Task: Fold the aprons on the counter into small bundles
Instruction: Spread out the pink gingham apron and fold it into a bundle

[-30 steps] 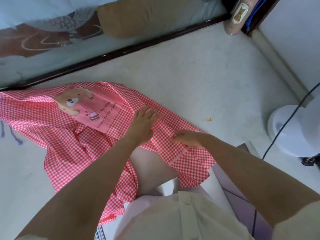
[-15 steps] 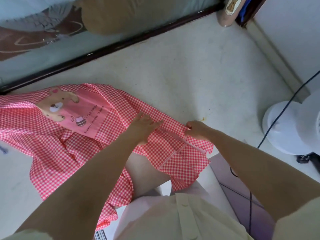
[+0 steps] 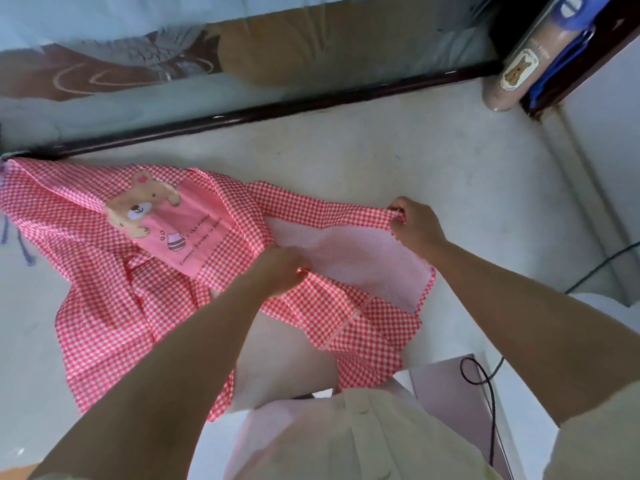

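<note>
A red-and-white checked apron (image 3: 114,306) with a pink bear pocket (image 3: 166,223) lies spread on the pale counter (image 3: 381,143), its near edge hanging over the front. My left hand (image 3: 280,268) grips a bunch of the fabric near the apron's middle. My right hand (image 3: 414,225) pinches the apron's right edge and holds it lifted off the counter, so that the pale pink underside (image 3: 363,258) faces up between the two hands.
A dark window frame (image 3: 277,109) runs along the counter's back. A tall jar with a bear label (image 3: 519,71) stands in the back right corner. A dark cable (image 3: 485,393) hangs at the right, by a white object (image 3: 620,313) at the counter's right edge.
My right hand took hold of the apron's right edge and lifted it up and back, turning the underside up. My left hand went from lying flat on the cloth to gripping it.
</note>
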`<state>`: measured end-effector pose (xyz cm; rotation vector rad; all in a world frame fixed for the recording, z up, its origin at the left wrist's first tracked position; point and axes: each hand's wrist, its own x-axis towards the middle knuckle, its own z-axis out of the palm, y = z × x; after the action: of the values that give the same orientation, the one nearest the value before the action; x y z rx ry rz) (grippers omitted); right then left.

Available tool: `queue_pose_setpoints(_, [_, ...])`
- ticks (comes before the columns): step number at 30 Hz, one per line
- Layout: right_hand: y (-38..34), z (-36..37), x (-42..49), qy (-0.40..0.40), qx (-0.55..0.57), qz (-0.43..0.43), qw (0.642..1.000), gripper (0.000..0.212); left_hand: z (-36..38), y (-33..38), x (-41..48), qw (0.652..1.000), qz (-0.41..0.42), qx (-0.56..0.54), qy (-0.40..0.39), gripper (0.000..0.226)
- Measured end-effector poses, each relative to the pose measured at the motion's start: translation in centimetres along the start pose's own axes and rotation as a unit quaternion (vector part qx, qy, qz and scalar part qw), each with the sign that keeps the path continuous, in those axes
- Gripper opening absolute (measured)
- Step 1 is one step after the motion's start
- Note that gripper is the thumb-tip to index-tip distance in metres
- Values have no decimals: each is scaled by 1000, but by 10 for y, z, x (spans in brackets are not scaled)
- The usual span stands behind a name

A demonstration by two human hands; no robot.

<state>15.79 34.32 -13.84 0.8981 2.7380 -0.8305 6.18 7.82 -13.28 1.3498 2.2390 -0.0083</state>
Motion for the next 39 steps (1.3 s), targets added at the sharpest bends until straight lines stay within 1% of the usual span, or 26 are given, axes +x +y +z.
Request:
queue_pose_setpoints(2, [-2, -3, 2, 46, 31, -14, 998, 20, -1, 1, 2, 999, -17, -22, 16, 26])
queue_pose_setpoints(3, [-3, -6, 1, 40, 56, -11, 998, 19, -2, 2, 3, 999, -21, -24, 18, 25])
queue_pose_setpoints(5, [-4, -12, -2, -50, 101, -9, 994, 16, -3, 4, 4, 999, -31, -23, 12, 25])
queue_pose_setpoints(8, [-10, -14, -12, -205, 143, -1, 968, 13, -6, 5, -2, 999, -41, 2, -13, 29])
queue_pose_setpoints(10, [-22, -13, -19, -234, 206, 20, 950, 12, -8, 2, -11, 999, -42, 23, -19, 30])
queue_pose_setpoints(12, [-38, -12, -24, -251, 315, 55, 914, 10, -8, -3, -21, 999, -46, 16, -2, 29])
queue_pose_setpoints(14, [-60, -7, -34, -287, 376, 77, 878, 10, -10, -12, -39, 998, -53, 17, 9, 27])
queue_pose_setpoints(15, [-69, -2, -39, -308, 365, 66, 876, 8, -11, -16, -47, 998, -54, 26, 13, 27])
queue_pose_setpoints(16, [-79, 2, -46, -330, 325, 40, 886, 7, -11, -21, -54, 998, -53, 40, 21, 27])
queue_pose_setpoints(18, [-100, 16, -67, -382, 196, -13, 903, 11, -9, -33, -73, 997, -52, 52, 23, 29])
queue_pose_setpoints(20, [-118, 33, -91, -427, 80, -31, 900, 14, -3, -48, -94, 997, -58, 41, 5, 30])
queue_pose_setpoints(23, [-135, 60, -118, -444, 26, -41, 895, 19, 11, -66, -124, 997, -70, 40, -10, 43])
queue_pose_setpoints(24, [-138, 68, -121, -438, 23, -40, 898, 22, 16, -73, -133, 996, -80, 37, -16, 48])
queue_pose_setpoints(26, [-145, 84, -125, -409, 41, -18, 911, 29, 22, -84, -150, 990, -131, 25, -44, 47])
queue_pose_setpoints(27, [-146, 96, -123, -363, 62, 3, 930, 34, 26, -89, -157, 985, -158, 23, -60, 48])
queue_pose_setpoints(28, [-145, 105, -120, -291, 101, 42, 950, 38, 28, -93, -162, 981, -180, 19, -69, 49])
queue_pose_setpoints(29, [-146, 114, -118, -211, 157, 93, 960, 42, 31, -97, -167, 978, -193, 17, -73, 50])
queue_pose_setpoints(30, [-143, 122, -114, -150, 207, 141, 957, 51, 31, -97, -169, 977, -201, 8, -62, 51])
queue_pose_setpoints(31, [-148, 131, -113, -134, 220, 168, 952, 62, 33, -100, -173, 976, -213, -7, -47, 49])
queue_pose_setpoints(32, [-152, 136, -114, -151, 193, 172, 954, 67, 36, -100, -173, 975, -219, -27, -20, 46])
queue_pose_setpoints(33, [-155, 141, -115, -172, 151, 156, 961, 63, 40, -101, -173, 973, -225, -47, 5, 41])
queue_pose_setpoints(34, [-156, 144, -115, -169, 107, 127, 971, 55, 42, -102, -172, 971, -230, -62, 23, 40])
queue_pose_setpoints(35, [-160, 144, -116, -133, 87, 108, 981, 46, 45, -104, -171, 967, -244, -71, 10, 46])
queue_pose_setpoints(37, [-161, 137, -110, -22, 97, 109, 989, 34, 48, -108, -170, 953, -287, -50, -78, 61])
queue_pose_setpoints(38, [-158, 132, -107, 20, 93, 110, 989, 31, 51, -111, -171, 943, -310, -30, -118, 63])
queue_pose_setpoints(39, [-154, 127, -103, 32, 86, 106, 990, 30, 52, -113, -173, 933, -328, -13, -148, 62])
